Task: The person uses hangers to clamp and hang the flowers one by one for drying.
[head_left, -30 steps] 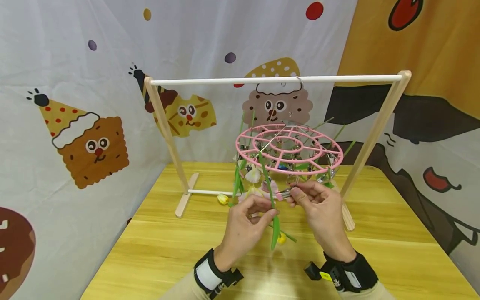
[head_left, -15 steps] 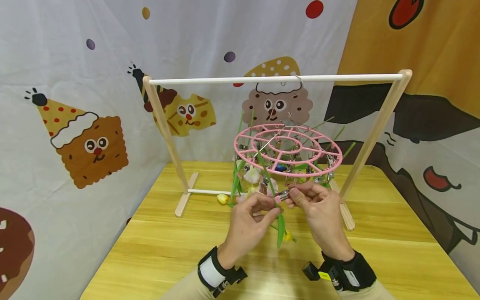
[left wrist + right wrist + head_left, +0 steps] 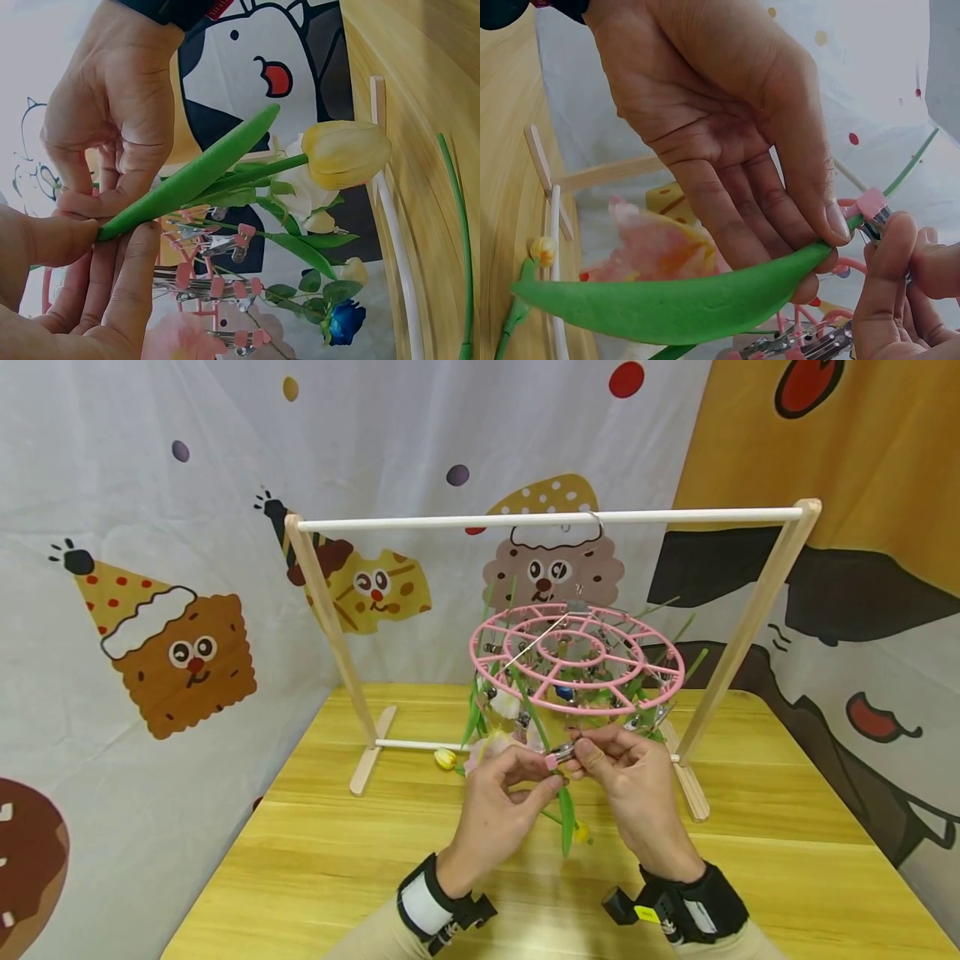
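My left hand (image 3: 498,814) pinches the green stem of an artificial yellow tulip (image 3: 347,154) close to its leaf (image 3: 690,300); the flower hangs downward. Facing it, my right hand (image 3: 641,793) pinches a metal clip (image 3: 561,753) with pink tips. In the right wrist view the clip's pink tip (image 3: 871,202) sits at the stem, just beyond the left thumb. Above both hands is a pink round clip hanger (image 3: 555,683), with several clips and artificial flowers under it, among them a blue flower (image 3: 345,322) and a pink flower (image 3: 660,244).
The hanger hooks onto the white rod (image 3: 450,521) of a wooden stand (image 3: 761,602). Another yellow tulip (image 3: 445,758) lies on the wooden table (image 3: 322,843) near the stand's lower bar (image 3: 420,744). A printed curtain (image 3: 262,460) hangs behind.
My left hand has moved slightly right with the tulip, and my right hand slightly left with the clip. The clip's pink tip now overlaps the stem at the left fingertips.
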The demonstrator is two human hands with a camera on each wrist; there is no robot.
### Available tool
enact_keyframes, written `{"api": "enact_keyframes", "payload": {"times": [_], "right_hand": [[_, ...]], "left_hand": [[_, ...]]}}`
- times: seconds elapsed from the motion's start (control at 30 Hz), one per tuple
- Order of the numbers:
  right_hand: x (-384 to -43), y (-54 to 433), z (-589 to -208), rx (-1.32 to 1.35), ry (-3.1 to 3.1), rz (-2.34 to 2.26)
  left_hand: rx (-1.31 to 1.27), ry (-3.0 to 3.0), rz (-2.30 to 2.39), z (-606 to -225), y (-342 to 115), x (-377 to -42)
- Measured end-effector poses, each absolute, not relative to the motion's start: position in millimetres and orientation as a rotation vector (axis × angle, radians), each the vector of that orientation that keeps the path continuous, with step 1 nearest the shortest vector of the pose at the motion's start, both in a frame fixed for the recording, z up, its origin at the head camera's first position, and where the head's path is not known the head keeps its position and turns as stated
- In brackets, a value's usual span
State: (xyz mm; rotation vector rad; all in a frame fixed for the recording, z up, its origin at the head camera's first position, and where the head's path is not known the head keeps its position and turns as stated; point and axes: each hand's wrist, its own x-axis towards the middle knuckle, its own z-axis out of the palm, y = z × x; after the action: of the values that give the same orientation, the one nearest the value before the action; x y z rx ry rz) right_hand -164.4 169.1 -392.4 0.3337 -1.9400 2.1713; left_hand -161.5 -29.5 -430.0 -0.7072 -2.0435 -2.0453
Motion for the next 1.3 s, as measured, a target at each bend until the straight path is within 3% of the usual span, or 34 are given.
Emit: {"api": "enact_keyframes", "payload": {"times": [0.77,1.3], "right_hand": [[-166.1,175.6,-401.3,0.521,-1.899,2.211],[-166.3,189.6,-400.3,0.394,-1.955,2.11]], "left_hand": [[-0.747,-2.118,-2.007,-435.6,-37.3,-160.1],[-0.798,-2.178,-1.934,-442.9,-56.9,-157.1]]}}
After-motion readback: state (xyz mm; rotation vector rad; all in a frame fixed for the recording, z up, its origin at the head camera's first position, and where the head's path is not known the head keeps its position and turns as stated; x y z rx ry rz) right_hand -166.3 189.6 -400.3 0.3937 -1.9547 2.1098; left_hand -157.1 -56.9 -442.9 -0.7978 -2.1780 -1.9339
